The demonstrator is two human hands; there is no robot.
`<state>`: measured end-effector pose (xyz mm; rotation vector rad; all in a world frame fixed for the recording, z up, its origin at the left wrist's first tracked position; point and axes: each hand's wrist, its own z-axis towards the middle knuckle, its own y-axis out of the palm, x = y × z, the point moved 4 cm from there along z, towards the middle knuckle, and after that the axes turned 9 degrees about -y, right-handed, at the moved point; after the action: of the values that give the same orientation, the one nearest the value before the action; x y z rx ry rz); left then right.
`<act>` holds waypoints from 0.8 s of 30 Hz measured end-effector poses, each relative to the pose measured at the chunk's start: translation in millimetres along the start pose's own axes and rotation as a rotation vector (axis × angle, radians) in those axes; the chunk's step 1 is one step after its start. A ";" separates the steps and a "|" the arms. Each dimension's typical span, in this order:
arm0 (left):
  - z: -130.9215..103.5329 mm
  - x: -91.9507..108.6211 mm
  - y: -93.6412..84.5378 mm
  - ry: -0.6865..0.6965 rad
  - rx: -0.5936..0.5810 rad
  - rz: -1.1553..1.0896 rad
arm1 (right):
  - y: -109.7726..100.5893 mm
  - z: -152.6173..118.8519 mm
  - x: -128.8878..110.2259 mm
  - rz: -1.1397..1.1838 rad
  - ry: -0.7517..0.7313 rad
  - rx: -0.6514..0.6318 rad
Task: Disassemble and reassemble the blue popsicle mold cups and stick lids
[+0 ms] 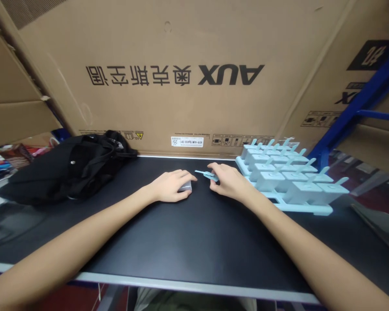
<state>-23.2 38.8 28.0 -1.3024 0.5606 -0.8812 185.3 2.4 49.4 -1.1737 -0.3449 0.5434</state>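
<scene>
Near the middle of the black table, my left hand is closed around a small translucent mold cup, its fingers covering much of it. Just to the right, my right hand pinches a light blue lid with a stick handle; the handle points left toward the cup. Lid and cup are apart. Right of my right hand stands a light blue popsicle mold rack, holding several cups with stick-handled lids on top. An opening shows in the rack's near left part.
A black bag lies on the table at the left, with cables and small coloured packets beyond it. A large cardboard sheet stands behind, and a blue metal frame rises at the right.
</scene>
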 end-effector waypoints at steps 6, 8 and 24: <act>-1.8 -2.8 -0.2 -0.072 0.027 -0.043 | -5.2 -1.9 7.1 0.198 0.077 0.165; -2.8 -3.8 0.8 -0.094 0.046 -0.051 | -7.6 -3.0 7.7 0.356 0.153 0.231; -5.8 -3.0 5.7 0.172 0.482 -0.203 | 30.3 3.8 -65.3 1.218 0.301 0.126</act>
<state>-28.1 38.0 20.9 -0.8576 0.3211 -1.2190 122.9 -23.3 23.9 -1.2332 0.7251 1.3828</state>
